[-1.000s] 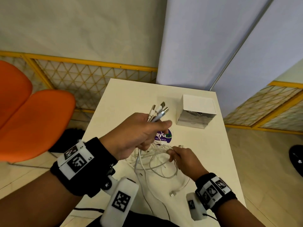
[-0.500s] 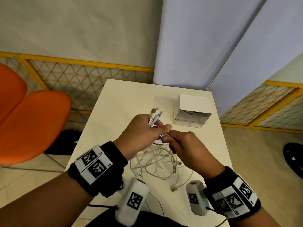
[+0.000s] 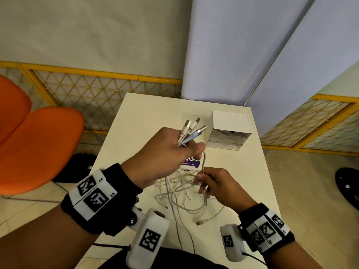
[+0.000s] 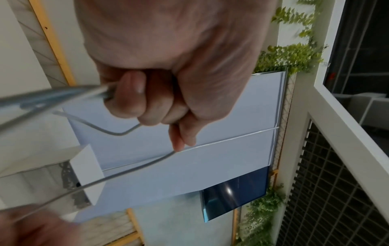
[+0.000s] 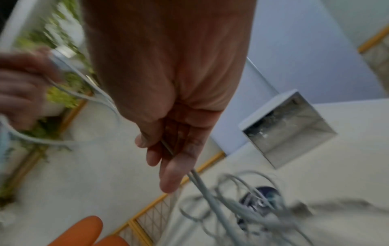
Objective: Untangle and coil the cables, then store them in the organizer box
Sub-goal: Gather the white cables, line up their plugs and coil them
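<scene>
A tangle of white cables (image 3: 182, 193) lies on the white table (image 3: 136, 123), blurred as cables (image 5: 238, 204) in the right wrist view. My left hand (image 3: 167, 156) is raised above it, gripping three cable ends whose USB plugs (image 3: 192, 127) stick up from the fist; the left hand (image 4: 160, 93) shows curled round a cable. One cable (image 3: 203, 162) runs down from it to my right hand (image 3: 211, 181), which pinches it just above the tangle. The right hand (image 5: 168, 149) holds that strand between thumb and fingers. The organizer box (image 3: 229, 131), white with clear drawers, stands at the far right.
A round purple sticker (image 3: 191, 162) lies on the table under the cables. A loose plug end (image 3: 199, 222) lies near the front edge. An orange chair (image 3: 35, 144) stands left of the table. A yellow mesh fence (image 3: 97, 88) and pale panels (image 3: 233, 45) stand behind.
My right hand has slid down from beside the left hand along one cable to the tangle. The left hand has risen a little with the plugs.
</scene>
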The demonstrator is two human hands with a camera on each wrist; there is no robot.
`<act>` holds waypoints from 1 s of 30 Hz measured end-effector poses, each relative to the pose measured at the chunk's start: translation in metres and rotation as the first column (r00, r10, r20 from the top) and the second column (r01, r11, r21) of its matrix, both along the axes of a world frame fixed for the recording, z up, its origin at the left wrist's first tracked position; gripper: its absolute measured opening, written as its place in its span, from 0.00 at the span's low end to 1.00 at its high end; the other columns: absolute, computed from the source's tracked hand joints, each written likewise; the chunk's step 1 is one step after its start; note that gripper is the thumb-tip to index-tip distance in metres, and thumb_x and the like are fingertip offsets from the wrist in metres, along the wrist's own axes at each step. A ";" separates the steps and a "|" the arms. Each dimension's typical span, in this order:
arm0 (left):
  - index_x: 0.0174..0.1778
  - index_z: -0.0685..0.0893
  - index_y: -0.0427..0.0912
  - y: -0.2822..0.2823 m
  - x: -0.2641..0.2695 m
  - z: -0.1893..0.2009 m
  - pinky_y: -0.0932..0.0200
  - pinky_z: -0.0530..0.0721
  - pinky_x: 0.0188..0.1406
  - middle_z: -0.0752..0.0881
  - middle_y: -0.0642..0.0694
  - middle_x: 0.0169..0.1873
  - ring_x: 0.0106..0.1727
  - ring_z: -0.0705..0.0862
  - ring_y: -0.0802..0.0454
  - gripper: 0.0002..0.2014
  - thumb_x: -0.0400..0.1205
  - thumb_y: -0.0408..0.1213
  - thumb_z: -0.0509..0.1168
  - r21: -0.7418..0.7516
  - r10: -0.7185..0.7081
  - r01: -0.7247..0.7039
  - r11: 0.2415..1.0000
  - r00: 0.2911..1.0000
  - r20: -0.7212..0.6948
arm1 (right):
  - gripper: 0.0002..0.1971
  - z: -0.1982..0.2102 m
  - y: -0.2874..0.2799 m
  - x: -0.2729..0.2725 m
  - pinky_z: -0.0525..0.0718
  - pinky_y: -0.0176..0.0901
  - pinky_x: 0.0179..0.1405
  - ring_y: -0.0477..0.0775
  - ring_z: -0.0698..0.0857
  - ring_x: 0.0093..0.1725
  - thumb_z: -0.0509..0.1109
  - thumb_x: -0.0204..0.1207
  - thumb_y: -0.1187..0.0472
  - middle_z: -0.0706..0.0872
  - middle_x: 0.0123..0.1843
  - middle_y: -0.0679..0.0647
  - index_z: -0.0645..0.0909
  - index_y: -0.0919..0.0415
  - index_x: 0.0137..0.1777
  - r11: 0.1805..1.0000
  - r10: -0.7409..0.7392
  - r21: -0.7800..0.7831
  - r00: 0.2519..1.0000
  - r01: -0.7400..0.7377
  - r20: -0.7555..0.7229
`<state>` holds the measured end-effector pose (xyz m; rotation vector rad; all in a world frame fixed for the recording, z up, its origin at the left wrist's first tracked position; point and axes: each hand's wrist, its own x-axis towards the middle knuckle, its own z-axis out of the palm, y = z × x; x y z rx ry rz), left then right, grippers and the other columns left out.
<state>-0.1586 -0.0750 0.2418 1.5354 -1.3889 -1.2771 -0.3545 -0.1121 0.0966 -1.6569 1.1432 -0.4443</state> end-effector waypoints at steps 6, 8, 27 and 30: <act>0.35 0.83 0.33 0.017 0.010 0.034 0.69 0.67 0.20 0.78 0.58 0.14 0.14 0.68 0.63 0.11 0.81 0.35 0.67 -0.131 -0.061 0.030 0.991 0.969 -0.241 | 0.12 -0.075 -0.003 -0.013 0.85 0.50 0.27 0.63 0.89 0.36 0.63 0.87 0.64 0.91 0.46 0.60 0.86 0.67 0.46 0.988 -0.099 0.121 0.995 0.099 -0.011; 0.38 0.80 0.31 0.021 0.013 0.041 0.66 0.64 0.19 0.78 0.57 0.14 0.15 0.62 0.63 0.13 0.79 0.39 0.65 -0.173 -0.090 0.034 0.984 0.940 -0.328 | 0.12 -0.090 -0.002 -0.015 0.86 0.48 0.27 0.57 0.89 0.37 0.63 0.86 0.65 0.90 0.48 0.59 0.86 0.69 0.48 0.980 -0.111 0.161 0.994 0.113 -0.024; 0.33 0.71 0.48 0.001 0.013 -0.015 0.62 0.56 0.21 0.61 0.54 0.19 0.19 0.56 0.54 0.18 0.79 0.31 0.75 0.186 0.168 -0.114 0.976 0.935 -0.313 | 0.13 -0.022 -0.021 0.012 0.83 0.49 0.29 0.59 0.82 0.22 0.63 0.87 0.59 0.88 0.33 0.52 0.85 0.58 0.42 0.982 -0.083 -0.172 0.995 0.073 -0.052; 0.34 0.79 0.44 -0.005 0.002 -0.039 0.61 0.56 0.21 0.67 0.52 0.18 0.19 0.58 0.55 0.12 0.79 0.33 0.75 0.242 0.188 -0.129 0.962 0.953 -0.239 | 0.15 0.006 -0.015 0.020 0.77 0.44 0.30 0.44 0.78 0.23 0.63 0.87 0.58 0.83 0.27 0.47 0.81 0.55 0.37 0.957 -0.039 -0.290 0.997 0.017 -0.070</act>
